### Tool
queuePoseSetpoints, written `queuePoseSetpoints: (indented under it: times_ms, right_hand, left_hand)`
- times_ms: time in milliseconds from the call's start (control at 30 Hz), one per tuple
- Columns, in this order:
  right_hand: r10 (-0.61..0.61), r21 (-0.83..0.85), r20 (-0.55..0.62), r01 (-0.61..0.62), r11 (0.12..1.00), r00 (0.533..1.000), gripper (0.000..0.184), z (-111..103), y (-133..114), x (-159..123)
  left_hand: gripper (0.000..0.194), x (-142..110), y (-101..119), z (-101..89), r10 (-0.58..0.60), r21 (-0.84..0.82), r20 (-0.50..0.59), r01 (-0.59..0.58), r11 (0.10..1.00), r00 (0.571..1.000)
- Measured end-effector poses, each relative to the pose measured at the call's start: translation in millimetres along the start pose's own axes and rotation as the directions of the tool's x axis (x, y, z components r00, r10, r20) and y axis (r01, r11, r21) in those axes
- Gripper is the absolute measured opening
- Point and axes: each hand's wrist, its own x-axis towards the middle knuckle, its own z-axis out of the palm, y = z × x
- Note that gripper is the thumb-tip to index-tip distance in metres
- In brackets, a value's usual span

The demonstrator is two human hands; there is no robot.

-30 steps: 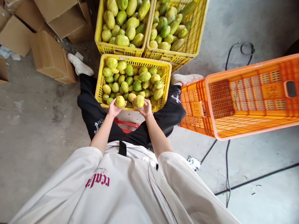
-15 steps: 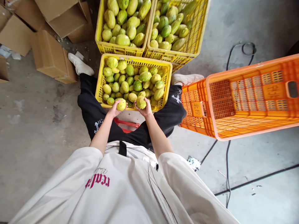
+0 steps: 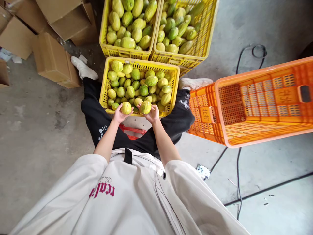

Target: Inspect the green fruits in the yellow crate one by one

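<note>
My left hand (image 3: pixel 119 116) cups a round yellow-green lemon (image 3: pixel 126 108) from below and the side, just over the near edge of a yellow plastic crate (image 3: pixel 176 93). Beside it, my right hand (image 3: pixel 154 115) holds a second lemon (image 3: pixel 145 107) with the fingers partly behind the fruit. A small gap separates the two held fruits. Many more green and yellow lemons (image 3: pixel 130 91) fill the crate, which sits between my legs.
Two more yellow crates, a left one (image 3: pixel 126 53) and a right one (image 3: pixel 207 36), stand beyond, holding longer yellow-green fruits. An orange crate (image 3: pixel 221 112) is to my right. Cardboard boxes (image 3: pixel 50 57) lie at the upper left. Black cable (image 3: pixel 238 182) runs across the floor.
The right-hand lemon has turned and moved slightly left, and more of my right palm shows. The left-hand lemon has shifted a little up and left.
</note>
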Motion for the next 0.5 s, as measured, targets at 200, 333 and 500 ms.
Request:
queuePoseSetpoints:
  times_ms: [200,333,500]
  right_hand:
    - [0.020,-0.071,-0.059,-0.025,0.997,0.998,0.023,-2.7,1.9,1.8]
    - [-0.013,-0.015,-0.114,0.011,1.000,0.993,0.019,-4.5,0.8,2.4]
    - [0.017,-0.045,-0.052,-0.019,0.999,0.998,0.028,-1.7,1.4,1.8]
  left_hand:
    - [0.029,3.0,-2.3,-5.7,0.030,0.052,0.062,-0.033,0.998,0.998]
    - [0.022,1.9,-4.4,-5.3,0.034,0.089,0.110,-0.044,0.995,0.993]
    - [0.023,-0.1,-4.7,-1.8,0.017,0.115,0.080,-0.026,0.993,0.997]
